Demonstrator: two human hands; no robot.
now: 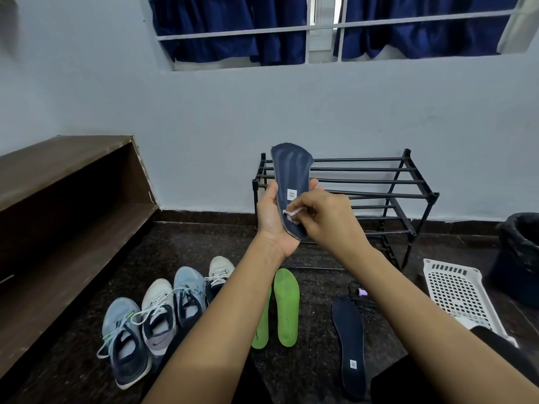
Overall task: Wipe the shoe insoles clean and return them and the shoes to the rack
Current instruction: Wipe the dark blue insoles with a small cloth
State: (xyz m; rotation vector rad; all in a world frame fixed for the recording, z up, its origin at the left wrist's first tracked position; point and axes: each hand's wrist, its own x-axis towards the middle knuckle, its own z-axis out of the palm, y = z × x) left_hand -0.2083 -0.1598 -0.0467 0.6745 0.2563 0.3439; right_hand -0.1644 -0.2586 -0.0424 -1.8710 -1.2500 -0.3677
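My left hand (272, 220) grips a dark blue insole (290, 173) upright in front of the black metal shoe rack (379, 193), whose shelves hold nothing. My right hand (323, 217) pinches a small white wipe (291, 214) against the insole's heel end. On the dark floor lie two green insoles (287, 307) and a second dark blue insole (350, 342). Several sneakers, light blue (122, 336) and white (159, 313), stand in a row at the lower left.
A brown wooden bench or shelf (64, 199) runs along the left wall. A white perforated basket (460, 293) and a black bin with a liner (522, 255) sit at the right. A small purple item (363, 293) with black cords lies by the rack.
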